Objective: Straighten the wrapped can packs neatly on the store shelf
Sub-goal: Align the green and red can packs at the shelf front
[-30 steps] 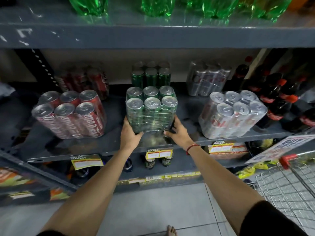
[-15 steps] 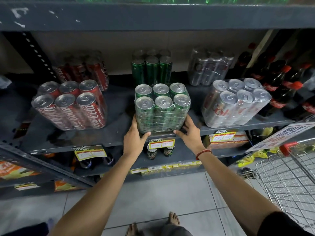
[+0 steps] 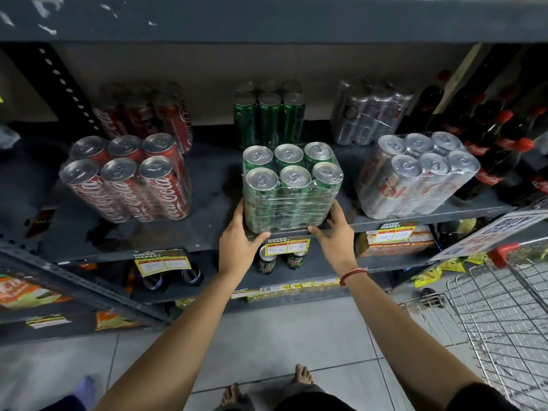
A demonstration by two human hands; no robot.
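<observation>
view: we look down from head height at a dark metal store shelf (image 3: 89,235) and our two bare arms reaching to it.
green pack (image 3: 292,186): six wrapped green cans, upright at the near edge of the shelf, centre, just above a yellow price tag (image 3: 287,247).
left hand (image 3: 238,240): its grip is closed on the pack's lower left corner, thumb across the front.
right hand (image 3: 333,232): its grip is closed on the lower right corner; a red thread band sits at that wrist.
what changed: a second ago the pack sat further back from the edge; we have since drawn it forward, and its front now lines up with the shelf lip.
meaning: we judge this pack nearly squared, with little left but to let go.
red pack (image 3: 127,179): left, leaning and turned askew.
silver pack (image 3: 415,173): right, also leaning.
far row: three more packs stand behind, red, green and silver.
next: we think the tilted packs still need straightening.
trolley (image 3: 504,315): wire basket at near right.
</observation>
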